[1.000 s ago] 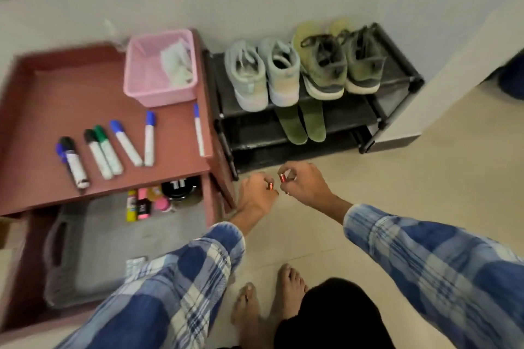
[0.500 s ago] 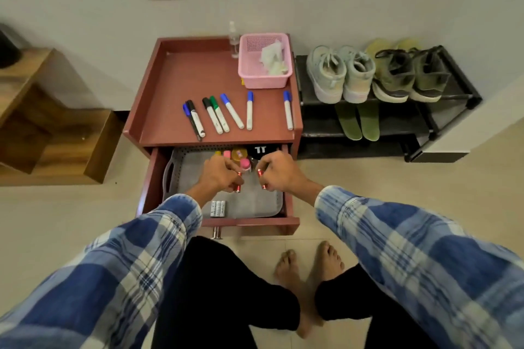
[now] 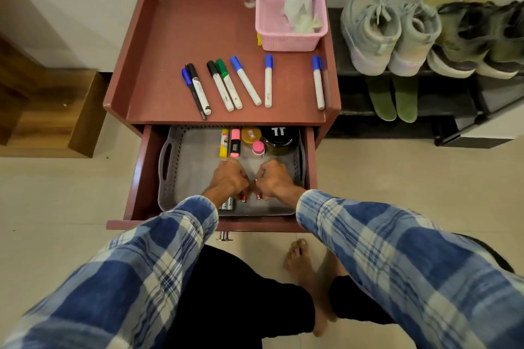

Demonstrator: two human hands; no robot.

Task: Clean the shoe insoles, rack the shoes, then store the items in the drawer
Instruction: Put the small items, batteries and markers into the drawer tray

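Pinching red batteries (image 3: 243, 198), left hand (image 3: 228, 178) and right hand (image 3: 273, 182) meet over the grey tray (image 3: 166, 178) inside the open drawer (image 3: 141, 173); shoes (image 3: 368, 34) stand racked at two o'clock, markers (image 3: 246, 82) at twelve.

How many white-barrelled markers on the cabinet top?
6: leftmost black marker, second black marker, green marker, then three blue markers, the last set apart at right. The thin blue pen is excluded.
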